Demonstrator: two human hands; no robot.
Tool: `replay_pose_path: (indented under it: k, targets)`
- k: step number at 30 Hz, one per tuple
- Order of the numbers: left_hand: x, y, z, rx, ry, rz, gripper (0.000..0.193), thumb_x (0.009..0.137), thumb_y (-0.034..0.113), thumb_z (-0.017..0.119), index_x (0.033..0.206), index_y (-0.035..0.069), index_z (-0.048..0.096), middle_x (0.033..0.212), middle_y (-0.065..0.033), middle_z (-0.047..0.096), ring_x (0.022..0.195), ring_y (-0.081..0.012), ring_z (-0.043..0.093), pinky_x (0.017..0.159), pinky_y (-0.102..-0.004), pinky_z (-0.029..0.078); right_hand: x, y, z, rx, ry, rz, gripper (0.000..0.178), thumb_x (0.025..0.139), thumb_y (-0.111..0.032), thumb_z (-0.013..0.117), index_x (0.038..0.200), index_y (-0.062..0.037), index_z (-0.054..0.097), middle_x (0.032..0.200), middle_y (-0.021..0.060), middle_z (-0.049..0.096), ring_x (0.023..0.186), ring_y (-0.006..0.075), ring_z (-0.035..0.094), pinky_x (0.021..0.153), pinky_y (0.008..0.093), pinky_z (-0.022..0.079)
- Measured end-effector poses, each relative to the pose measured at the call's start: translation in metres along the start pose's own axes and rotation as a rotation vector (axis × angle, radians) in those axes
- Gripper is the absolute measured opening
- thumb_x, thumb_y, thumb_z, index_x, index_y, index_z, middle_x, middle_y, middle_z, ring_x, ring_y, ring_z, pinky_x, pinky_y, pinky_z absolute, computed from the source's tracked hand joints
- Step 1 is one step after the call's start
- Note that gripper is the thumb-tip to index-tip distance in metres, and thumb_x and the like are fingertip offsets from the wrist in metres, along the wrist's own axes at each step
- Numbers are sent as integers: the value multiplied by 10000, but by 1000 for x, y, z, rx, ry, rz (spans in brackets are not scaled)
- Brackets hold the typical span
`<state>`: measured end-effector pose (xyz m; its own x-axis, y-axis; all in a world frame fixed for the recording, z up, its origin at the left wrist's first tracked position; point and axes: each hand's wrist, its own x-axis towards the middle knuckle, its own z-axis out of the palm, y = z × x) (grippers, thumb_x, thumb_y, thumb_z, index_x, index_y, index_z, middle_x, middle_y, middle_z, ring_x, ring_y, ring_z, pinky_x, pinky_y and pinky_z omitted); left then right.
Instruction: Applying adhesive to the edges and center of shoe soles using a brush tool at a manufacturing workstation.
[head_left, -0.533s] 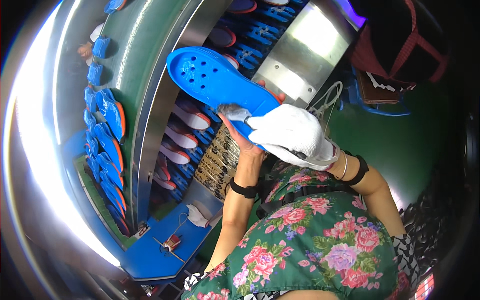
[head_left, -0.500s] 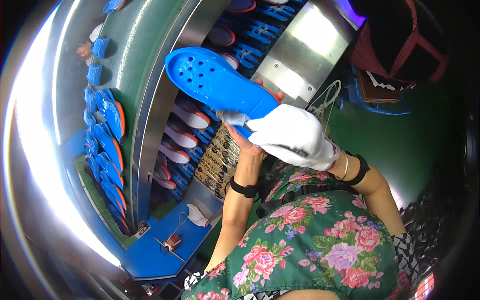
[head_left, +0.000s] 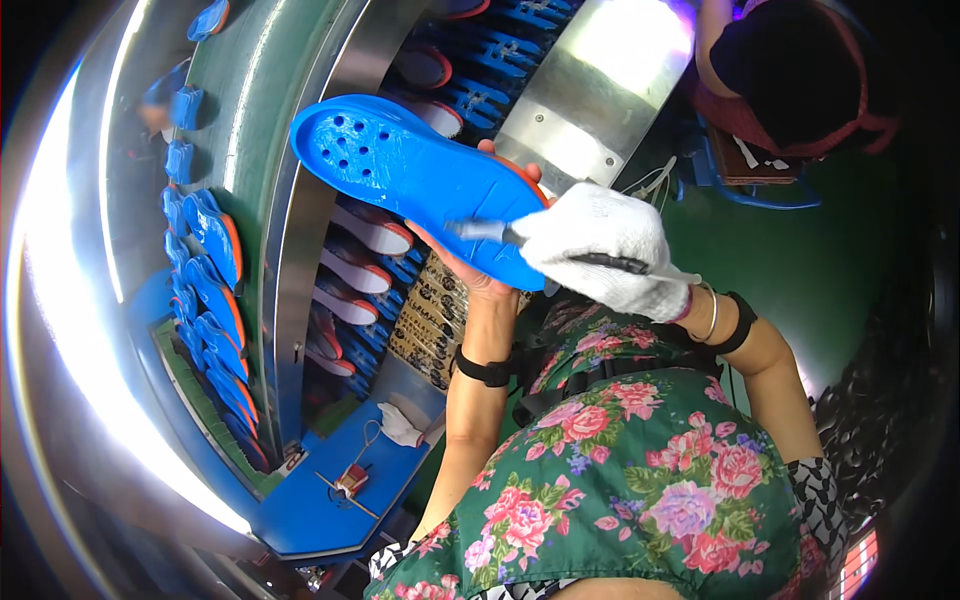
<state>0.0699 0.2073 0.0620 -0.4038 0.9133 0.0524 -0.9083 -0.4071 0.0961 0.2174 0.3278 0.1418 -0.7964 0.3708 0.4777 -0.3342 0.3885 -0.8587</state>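
My bare left hand cradles a blue shoe sole from below, its thumb along the near edge and fingertips over the far edge. The sole has several round holes in its toe part, an orange-red rim on one side and a wet shine. A white knitted glove covers my right hand, which is closed round the handle of a brush. The brush's blurred tip is over the middle of the sole; whether it touches I cannot tell.
To the left, blue soles line a green conveyor belt. Shoes stand on a rack behind the metal rail. A blue table holds a small red-and-white object and a white glove. A co-worker is at upper right.
The sole has shifted a little left, its heel end now more exposed. My right hand has moved slightly, the brush staying over the sole. The co-worker has leaned into view.
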Motion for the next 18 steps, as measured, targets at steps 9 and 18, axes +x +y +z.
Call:
replay_pose_path:
  k: [9,18]
  targets:
    - [-3,4,13,6,83,-38,1191,729,909,615,1560,95,360,1356,-185,608,1271,-429,577,957,-638,505,-15,3,4,163,-15,91,142,783,-35,842,905,-89,795,1028,101,779,916,255,737,785,354,580]
    - [1,10,12,37,104,-57,1227,743,834,684,1598,62,262,1520,-203,454,1239,-498,572,956,-658,537,-21,-4,3,243,-75,209,167,804,-100,834,961,-76,784,949,82,767,867,256,734,768,363,594]
